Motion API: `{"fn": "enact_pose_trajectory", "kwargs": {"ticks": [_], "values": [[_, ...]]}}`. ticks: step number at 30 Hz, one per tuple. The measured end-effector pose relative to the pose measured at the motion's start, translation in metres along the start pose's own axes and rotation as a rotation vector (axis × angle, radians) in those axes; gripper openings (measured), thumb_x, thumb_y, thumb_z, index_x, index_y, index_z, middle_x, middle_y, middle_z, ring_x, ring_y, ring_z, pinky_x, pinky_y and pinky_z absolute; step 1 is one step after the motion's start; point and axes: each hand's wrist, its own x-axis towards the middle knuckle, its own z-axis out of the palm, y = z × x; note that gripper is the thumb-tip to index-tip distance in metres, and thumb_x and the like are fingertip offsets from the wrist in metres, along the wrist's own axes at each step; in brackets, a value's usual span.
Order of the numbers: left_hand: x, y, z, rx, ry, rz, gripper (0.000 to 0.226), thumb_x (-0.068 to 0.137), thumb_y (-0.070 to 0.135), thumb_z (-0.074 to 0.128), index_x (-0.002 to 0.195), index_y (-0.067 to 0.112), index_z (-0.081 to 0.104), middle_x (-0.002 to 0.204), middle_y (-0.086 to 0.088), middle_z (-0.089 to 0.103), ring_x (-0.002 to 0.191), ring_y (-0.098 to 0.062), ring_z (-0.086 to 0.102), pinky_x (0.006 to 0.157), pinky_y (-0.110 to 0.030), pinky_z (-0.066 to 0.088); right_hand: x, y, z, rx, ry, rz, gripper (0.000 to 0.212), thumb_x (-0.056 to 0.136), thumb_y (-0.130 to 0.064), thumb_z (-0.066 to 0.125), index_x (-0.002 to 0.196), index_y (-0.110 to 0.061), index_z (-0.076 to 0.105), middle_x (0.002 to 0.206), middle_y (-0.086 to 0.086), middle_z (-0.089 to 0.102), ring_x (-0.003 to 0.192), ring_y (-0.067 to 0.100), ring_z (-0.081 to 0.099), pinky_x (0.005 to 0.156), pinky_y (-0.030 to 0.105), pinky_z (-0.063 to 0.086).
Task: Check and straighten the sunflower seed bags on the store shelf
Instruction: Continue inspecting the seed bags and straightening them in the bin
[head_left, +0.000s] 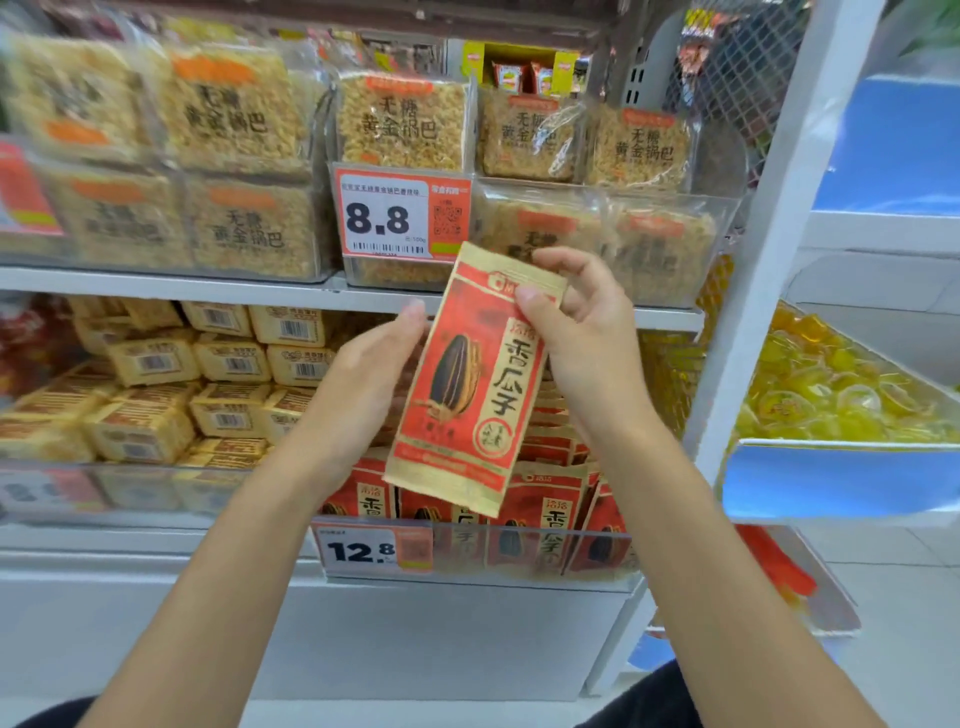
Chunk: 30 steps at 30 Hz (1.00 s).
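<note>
Store shelving fills your view: on the upper tier (208, 291) stand clear packs of rice crust (228, 114), blurred at far left, with a red-and-white price tag (387, 215) reading 8.8 clipped to the bin front. Below, at left, small tan barcode packs (228, 364) are stacked in rows. Your left hand (374, 364) lies along the left edge of the sunflower seed bag (472, 384), one digit straight up beside it; the rest go behind the bag, so you cannot tell whether they curl on it. The bag is lifted in front of the shelf, face toward you, upright but tilted with its top to the right, covering part of the stock behind. Your right hand (587, 332) pinches its upper right part, thumb pressed on the front, fingers curled over the top edge. Under the bag, matching seed bags (550, 514) stand in a clear-fronted bin, some leaning, beside a tag (363, 551) reading 12.8. Right of this rises a white upright post (753, 291); beyond it, yellow jelly cups (831, 384) lie heaped in a blue-fronted tray (831, 483).
</note>
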Motion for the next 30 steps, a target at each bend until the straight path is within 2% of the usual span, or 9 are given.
{"fn": "enact_pose_trajectory", "kwargs": {"ticks": [4, 6, 8, 11, 14, 19, 22, 25, 30], "values": [[-0.002, -0.005, 0.006, 0.094, 0.09, 0.048, 0.036, 0.096, 0.045, 0.05, 0.091, 0.016, 0.071, 0.083, -0.002, 0.077, 0.075, -0.02, 0.074, 0.074, -0.04, 0.059, -0.009, 0.014, 0.01, 0.045, -0.014, 0.108, 0.019, 0.096, -0.017, 0.06, 0.114, -0.019, 0.053, 0.075, -0.001, 0.074, 0.068, 0.014, 0.072, 0.061, 0.029, 0.058], [0.0, -0.009, 0.006, 0.087, 0.131, 0.064, 0.034, 0.097, 0.042, 0.053, 0.09, 0.013, 0.07, 0.081, -0.003, 0.077, 0.072, -0.022, 0.074, 0.072, -0.039, 0.059, -0.012, 0.013, 0.009, 0.011, 0.002, 0.139, 0.022, 0.097, -0.03, 0.057, 0.108, -0.011, 0.06, 0.073, -0.001, 0.074, 0.068, 0.012, 0.071, 0.059, 0.022, 0.055], [-0.001, -0.01, 0.006, 0.076, 0.099, 0.068, 0.033, 0.096, 0.04, 0.054, 0.093, 0.011, 0.07, 0.081, -0.003, 0.077, 0.071, -0.021, 0.074, 0.068, -0.034, 0.059, -0.014, 0.015, 0.006, -0.08, 0.0, 0.111, 0.042, 0.099, -0.038, 0.051, 0.094, 0.002, 0.064, 0.074, 0.008, 0.073, 0.066, 0.015, 0.07, 0.059, 0.021, 0.052], [-0.002, -0.011, 0.006, 0.021, -0.002, 0.024, 0.035, 0.095, 0.043, 0.053, 0.097, 0.012, 0.07, 0.085, -0.006, 0.077, 0.074, -0.023, 0.075, 0.07, -0.034, 0.06, -0.017, 0.018, 0.003, -0.183, 0.042, 0.034, 0.054, 0.101, -0.035, 0.048, 0.079, 0.012, 0.061, 0.065, 0.009, 0.071, 0.056, 0.014, 0.065, 0.055, 0.022, 0.047], [-0.003, -0.011, 0.009, -0.074, -0.021, -0.043, 0.038, 0.095, 0.046, 0.049, 0.092, 0.015, 0.071, 0.085, -0.011, 0.077, 0.073, -0.024, 0.074, 0.069, -0.035, 0.06, -0.019, 0.018, 0.003, -0.213, -0.005, 0.031, 0.054, 0.1, -0.034, 0.049, 0.08, 0.014, 0.06, 0.065, 0.014, 0.069, 0.056, 0.015, 0.061, 0.054, 0.025, 0.044], [0.002, -0.012, 0.01, -0.148, 0.31, 0.026, 0.037, 0.098, 0.042, 0.052, 0.082, 0.017, 0.074, 0.081, -0.013, 0.076, 0.073, -0.027, 0.072, 0.072, -0.041, 0.058, -0.026, 0.014, 0.005, -0.158, -0.288, 0.192, 0.03, 0.092, -0.034, 0.062, 0.096, -0.004, 0.068, 0.082, 0.004, 0.077, 0.076, 0.015, 0.074, 0.069, 0.03, 0.06], [0.003, -0.011, 0.006, -0.137, 0.279, 0.01, 0.041, 0.098, 0.047, 0.049, 0.086, 0.017, 0.075, 0.083, -0.01, 0.076, 0.076, -0.024, 0.074, 0.074, -0.039, 0.059, -0.029, 0.015, 0.008, -0.176, -0.236, 0.144, 0.019, 0.091, -0.026, 0.066, 0.089, -0.007, 0.069, 0.076, 0.007, 0.076, 0.071, 0.017, 0.075, 0.059, 0.026, 0.057], [0.001, -0.008, 0.004, 0.014, 0.167, -0.013, 0.05, 0.095, 0.052, 0.05, 0.091, 0.009, 0.075, 0.085, -0.009, 0.077, 0.079, -0.026, 0.074, 0.082, -0.045, 0.059, -0.028, 0.014, 0.008, -0.087, -0.143, 0.142, 0.017, 0.092, -0.026, 0.065, 0.093, -0.009, 0.069, 0.08, 0.006, 0.077, 0.074, 0.018, 0.075, 0.065, 0.029, 0.06], [0.002, -0.011, 0.002, 0.018, 0.371, 0.074, 0.069, 0.092, 0.059, 0.055, 0.086, -0.008, 0.068, 0.083, -0.026, 0.07, 0.08, -0.046, 0.066, 0.074, -0.059, 0.053, -0.029, 0.012, 0.006, -0.167, -0.407, 0.26, 0.031, 0.085, -0.027, 0.072, 0.114, -0.018, 0.064, 0.096, -0.002, 0.077, 0.087, 0.012, 0.074, 0.067, 0.024, 0.057]]}}
